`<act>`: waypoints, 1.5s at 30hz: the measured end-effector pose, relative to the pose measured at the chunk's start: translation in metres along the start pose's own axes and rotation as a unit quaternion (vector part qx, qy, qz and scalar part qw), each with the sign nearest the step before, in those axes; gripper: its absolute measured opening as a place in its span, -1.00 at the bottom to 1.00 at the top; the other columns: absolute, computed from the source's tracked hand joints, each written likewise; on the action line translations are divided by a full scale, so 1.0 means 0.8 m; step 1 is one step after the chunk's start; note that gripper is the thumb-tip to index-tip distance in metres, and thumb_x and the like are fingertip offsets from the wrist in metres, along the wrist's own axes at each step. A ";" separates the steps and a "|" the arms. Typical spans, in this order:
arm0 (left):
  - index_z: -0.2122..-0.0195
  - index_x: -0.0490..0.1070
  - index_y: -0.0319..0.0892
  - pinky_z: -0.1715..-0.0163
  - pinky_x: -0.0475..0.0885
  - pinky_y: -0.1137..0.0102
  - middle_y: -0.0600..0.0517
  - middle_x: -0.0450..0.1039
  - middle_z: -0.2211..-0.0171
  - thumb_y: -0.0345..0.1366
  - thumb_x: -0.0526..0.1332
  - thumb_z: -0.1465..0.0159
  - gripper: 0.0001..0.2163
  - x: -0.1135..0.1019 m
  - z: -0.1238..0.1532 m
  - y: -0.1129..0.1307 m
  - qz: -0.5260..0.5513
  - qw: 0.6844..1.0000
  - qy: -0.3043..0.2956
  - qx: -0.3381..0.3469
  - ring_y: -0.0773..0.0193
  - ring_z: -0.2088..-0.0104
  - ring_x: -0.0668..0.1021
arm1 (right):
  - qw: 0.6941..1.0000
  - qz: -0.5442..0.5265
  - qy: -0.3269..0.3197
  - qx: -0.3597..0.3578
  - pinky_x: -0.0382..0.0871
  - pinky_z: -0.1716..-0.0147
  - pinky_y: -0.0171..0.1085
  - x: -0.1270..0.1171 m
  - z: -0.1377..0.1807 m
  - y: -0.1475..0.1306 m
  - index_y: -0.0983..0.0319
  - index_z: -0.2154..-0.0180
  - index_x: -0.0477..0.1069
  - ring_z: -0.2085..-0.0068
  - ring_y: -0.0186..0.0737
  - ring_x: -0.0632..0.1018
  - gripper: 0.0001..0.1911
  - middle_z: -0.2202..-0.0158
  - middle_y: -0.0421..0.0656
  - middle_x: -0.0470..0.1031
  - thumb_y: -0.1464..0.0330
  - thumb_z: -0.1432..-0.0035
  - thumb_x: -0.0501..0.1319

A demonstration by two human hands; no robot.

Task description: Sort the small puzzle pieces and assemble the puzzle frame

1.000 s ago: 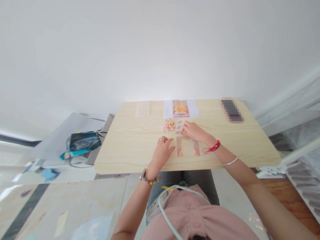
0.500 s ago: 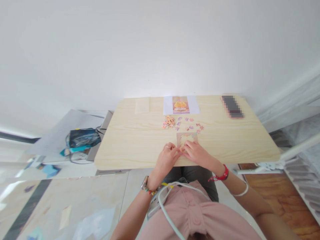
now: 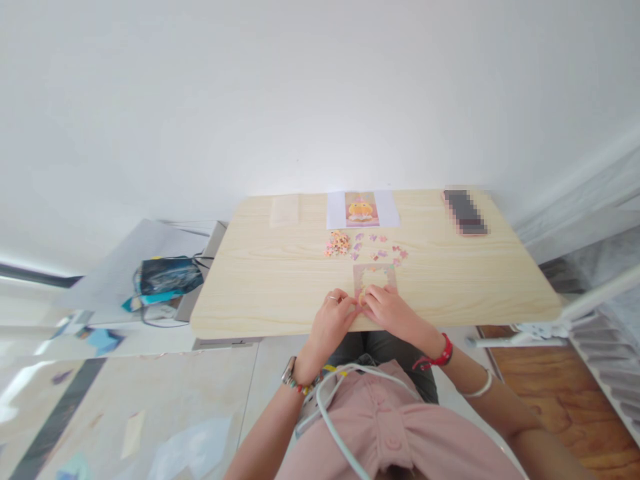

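A partly assembled jigsaw puzzle (image 3: pixel 358 275) lies near the table's front edge, its border joined around a pale, jagged opening. My left hand (image 3: pixel 334 319) has its fingers closed at the puzzle's near left corner. Beside it, fingertips almost touching, my right hand (image 3: pixel 390 313) is closed over the near edge and covers part of the puzzle. Any single piece between the fingers is too small and hidden to make out. Beyond the puzzle sit a small heap of loose puzzle pieces (image 3: pixel 339 244) and, to its right, several scattered pieces (image 3: pixel 382 254).
A printed sheet (image 3: pixel 336 211) with a yellow cartoon picture lies at the back of the wooden table (image 3: pixel 270 280). A pale, see-through sheet (image 3: pixel 284 211) is left of it; a phone (image 3: pixel 466 213) lies at the far right. A white cable (image 3: pixel 325 407) crosses my lap.
My right hand has shifted slightly toward me, showing more of the puzzle's upper part. My left hand stays at the corner almost unmoved.
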State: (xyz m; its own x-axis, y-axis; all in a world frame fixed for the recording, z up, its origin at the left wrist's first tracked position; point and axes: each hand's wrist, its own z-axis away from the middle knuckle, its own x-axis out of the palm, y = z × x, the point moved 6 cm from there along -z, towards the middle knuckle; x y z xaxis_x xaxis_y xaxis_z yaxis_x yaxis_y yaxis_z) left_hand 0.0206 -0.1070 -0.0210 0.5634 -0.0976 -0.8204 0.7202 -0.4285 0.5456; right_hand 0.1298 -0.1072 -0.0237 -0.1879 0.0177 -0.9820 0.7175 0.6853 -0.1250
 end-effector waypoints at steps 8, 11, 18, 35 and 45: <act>0.35 0.38 -0.19 0.23 0.36 0.34 -0.03 0.30 0.34 -0.34 0.09 -0.20 -0.90 0.002 -0.003 -0.003 0.029 1.000 0.000 -0.012 0.26 0.26 0.39 | 1.000 -0.006 0.005 0.003 0.16 0.31 -0.21 -0.007 0.001 -0.003 0.28 0.31 0.31 0.25 -0.20 0.36 -0.87 0.33 -0.11 0.35 0.37 -0.19 0.04; 0.39 0.37 -0.19 0.23 0.37 0.33 -0.02 0.30 0.36 -0.39 0.10 -0.18 -0.92 0.002 -0.005 -0.005 0.021 0.999 0.005 -0.029 0.25 0.27 0.39 | 1.000 -0.016 0.015 0.009 0.16 0.29 -0.22 -0.009 0.002 -0.003 0.29 0.31 0.32 0.27 -0.22 0.37 -0.86 0.33 -0.11 0.35 0.37 -0.20 0.03; 0.39 0.37 -0.19 0.23 0.36 0.34 -0.02 0.30 0.35 -0.39 0.13 -0.15 -0.95 0.003 -0.009 -0.007 0.016 0.999 -0.002 -0.051 0.25 0.26 0.40 | 0.998 -0.048 0.043 0.008 0.17 0.24 -0.21 -0.007 0.007 -0.004 0.27 0.29 0.35 0.29 -0.26 0.38 -0.81 0.34 -0.12 0.36 0.39 -0.22 -0.01; 0.37 0.39 -0.17 0.24 0.35 0.34 -0.01 0.30 0.36 -0.36 0.07 -0.19 -0.89 -0.016 -0.022 -0.014 0.041 0.997 0.055 -0.041 0.27 0.31 0.41 | 0.964 -0.104 0.156 0.189 0.32 0.24 -0.21 -0.045 0.050 0.140 0.23 0.31 0.42 0.26 -0.20 0.43 -0.80 0.31 -0.09 0.37 0.40 -0.15 0.02; 0.37 0.38 -0.17 0.22 0.36 0.34 0.00 0.30 0.36 -0.39 0.08 -0.18 -0.90 -0.029 -0.028 -0.018 0.029 0.996 0.082 -0.035 0.27 0.30 0.42 | 0.961 -0.088 0.121 0.231 0.30 0.24 -0.24 -0.037 0.013 0.204 0.24 0.32 0.43 0.28 -0.19 0.42 -0.81 0.33 -0.10 0.36 0.33 -0.11 0.07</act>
State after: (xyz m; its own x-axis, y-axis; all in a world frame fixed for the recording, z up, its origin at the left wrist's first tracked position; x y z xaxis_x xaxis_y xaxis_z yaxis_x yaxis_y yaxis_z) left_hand 0.0061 -0.0781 -0.0057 0.6593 0.0295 -0.7513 0.7076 -0.3622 0.6068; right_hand 0.2596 -0.0033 -0.0166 -0.4441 0.1378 -0.8853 0.8710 0.2981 -0.3905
